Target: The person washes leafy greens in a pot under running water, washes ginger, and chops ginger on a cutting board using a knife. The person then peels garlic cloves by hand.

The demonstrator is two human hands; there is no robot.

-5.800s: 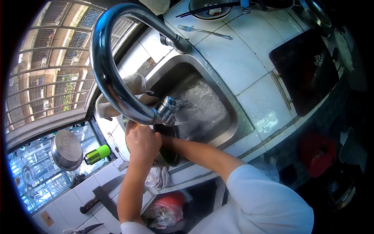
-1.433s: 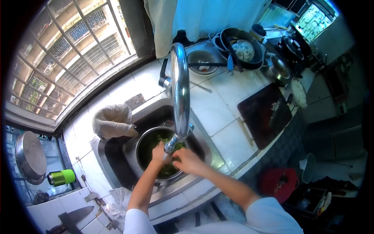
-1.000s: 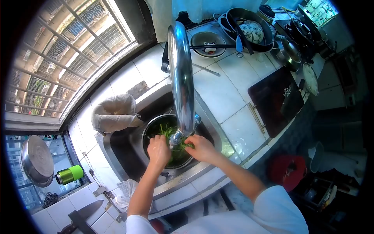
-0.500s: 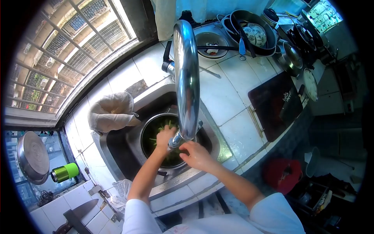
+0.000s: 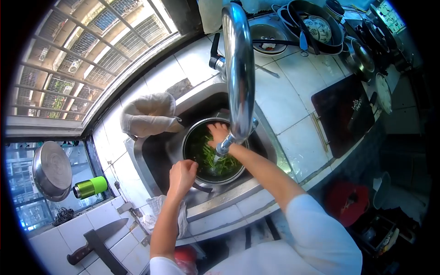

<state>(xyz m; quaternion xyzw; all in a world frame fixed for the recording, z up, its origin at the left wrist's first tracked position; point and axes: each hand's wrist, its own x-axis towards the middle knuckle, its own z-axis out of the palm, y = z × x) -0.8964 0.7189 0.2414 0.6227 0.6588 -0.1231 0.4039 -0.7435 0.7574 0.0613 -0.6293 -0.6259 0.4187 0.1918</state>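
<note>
A round metal pot [image 5: 185, 145] stands in the steel sink [image 5: 158, 172], holding water and cut green vegetables [image 5: 211, 156]. Water runs into it from the curved chrome faucet [image 5: 239, 73]. My right hand [image 5: 219, 134] reaches over the pot beneath the faucet, fingers spread at the upper part of the greens. At the pot's lower left rim is my left hand [image 5: 183, 176], its fingers curled together; whether they hold anything is hidden.
A grey cloth [image 5: 149, 114] hangs on the sink's left edge. Right of the sink lie chopsticks [image 5: 319, 132] and a dark cutting board [image 5: 343, 117]. Bowls and pans [image 5: 316, 27] stand at the back. A knife [image 5: 98, 240] and green bottle [image 5: 90, 187] are at left.
My left hand has moved out of the pot to its lower left rim. My right hand has gone from beside the faucet into the pot. The view has shifted, and running water now shows.
</note>
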